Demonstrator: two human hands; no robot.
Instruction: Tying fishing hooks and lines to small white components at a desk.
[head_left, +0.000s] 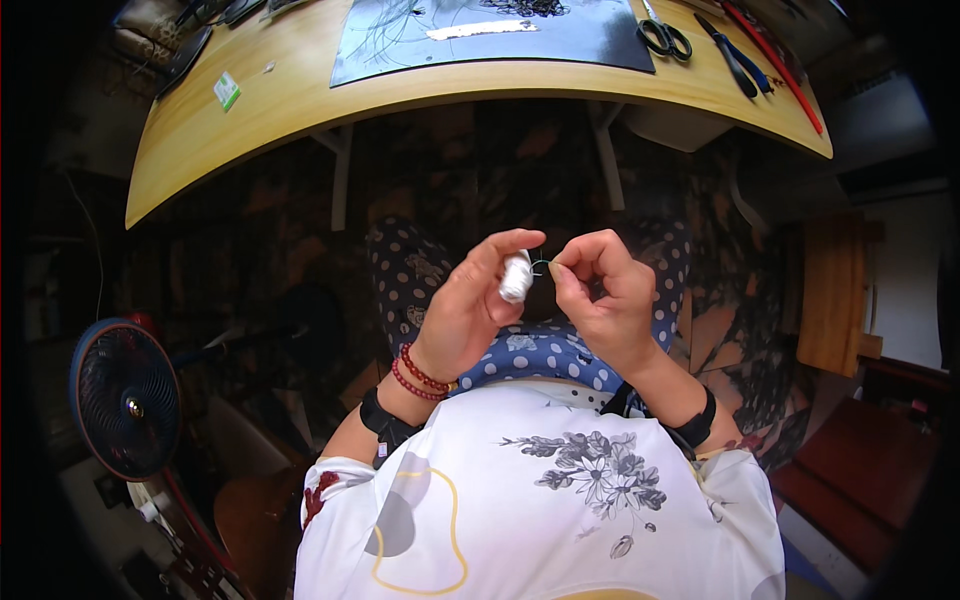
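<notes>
Above my lap, my left hand (470, 295) holds a small white wound bundle (516, 278), like a ball of thread, between thumb and fingers. Close beside it, my right hand (607, 295) pinches the end of a thin greenish strand (541, 265) between thumb and forefinger. The strand bows across the short gap to the white bundle. Whether it is thread or fine wire I cannot tell. The right hand's other fingers are curled in.
Ahead stands a wooden table (270, 120) with a dark mat (480, 68), a white strip (482, 30) and a black tangle (520, 6). Black scissors (665, 40), pliers (735, 62) and a red rod (775, 65) lie at its right. A fan (126, 400) stands at left.
</notes>
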